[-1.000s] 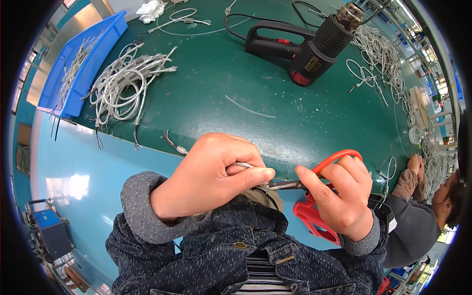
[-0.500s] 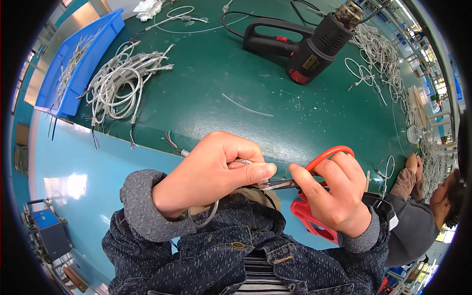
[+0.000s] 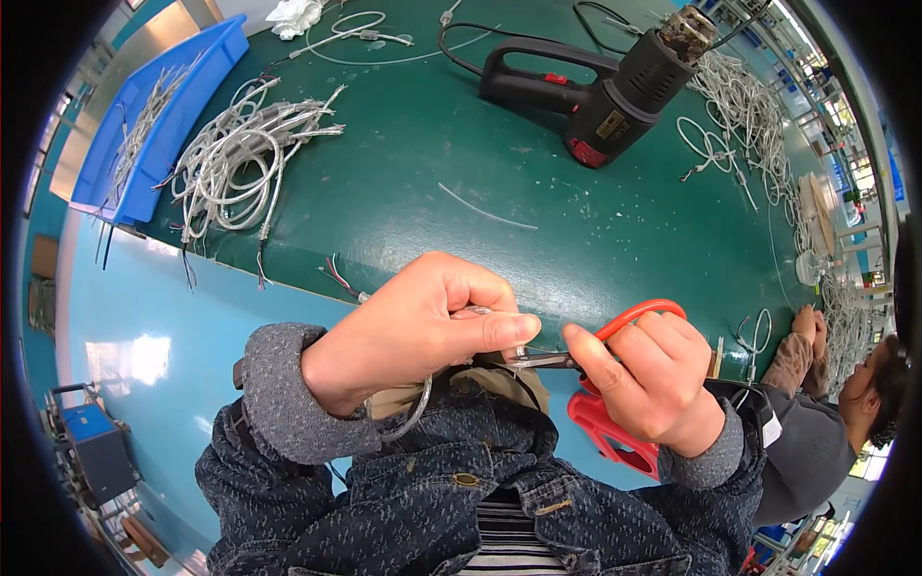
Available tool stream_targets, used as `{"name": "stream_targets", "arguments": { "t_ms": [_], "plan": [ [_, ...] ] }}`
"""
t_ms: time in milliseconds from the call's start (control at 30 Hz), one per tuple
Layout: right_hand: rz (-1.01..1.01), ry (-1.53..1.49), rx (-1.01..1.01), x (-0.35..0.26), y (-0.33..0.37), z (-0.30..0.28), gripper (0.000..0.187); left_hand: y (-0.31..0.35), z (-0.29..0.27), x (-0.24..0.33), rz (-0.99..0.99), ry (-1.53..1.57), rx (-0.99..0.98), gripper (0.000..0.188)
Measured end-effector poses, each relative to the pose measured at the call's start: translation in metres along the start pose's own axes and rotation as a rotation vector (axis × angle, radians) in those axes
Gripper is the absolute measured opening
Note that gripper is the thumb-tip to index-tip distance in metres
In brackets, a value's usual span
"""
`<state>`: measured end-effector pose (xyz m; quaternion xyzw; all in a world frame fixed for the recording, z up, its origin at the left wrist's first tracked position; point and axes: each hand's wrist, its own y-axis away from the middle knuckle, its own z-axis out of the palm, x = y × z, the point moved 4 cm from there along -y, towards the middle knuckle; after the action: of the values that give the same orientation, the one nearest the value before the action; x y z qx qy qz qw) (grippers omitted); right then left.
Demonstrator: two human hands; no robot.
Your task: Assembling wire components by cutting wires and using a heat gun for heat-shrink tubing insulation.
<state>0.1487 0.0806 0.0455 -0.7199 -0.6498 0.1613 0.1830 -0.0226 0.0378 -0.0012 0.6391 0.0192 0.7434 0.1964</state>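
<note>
I find the left hand [image 3: 423,331] pinching silvery, round, plastic-jacketed cable [image 3: 421,408], likely light and springy, best held within that pinch, the right hand [image 3: 648,379] wrapped around red-handled metal scissors [image 3: 638,312].

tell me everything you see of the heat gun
The heat gun has a black, plastic-looking, slotted body, a looped handle with a red switch, a gold label, a red rear end and a stained metal nozzle. It rests on the green table, nozzle toward the upper right; a black cord leaves the handle. Whether it's on doesn't show.
</note>
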Motion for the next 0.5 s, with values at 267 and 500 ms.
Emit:
{"name": "stream_targets", "arguments": {
  "t_ms": [267,500],
  "plan": [
    [0.040,-0.071,0.044,0.003,0.005,0.001,0.037,0.005,0.002,0.008,0.096,-0.088,0.020,0.019],
    [0.199,-0.306,0.036,0.011,0.001,-0.003,0.042,0.006,0.002,0.013,0.115,-0.035,0.043,0.015]
  ]
}}
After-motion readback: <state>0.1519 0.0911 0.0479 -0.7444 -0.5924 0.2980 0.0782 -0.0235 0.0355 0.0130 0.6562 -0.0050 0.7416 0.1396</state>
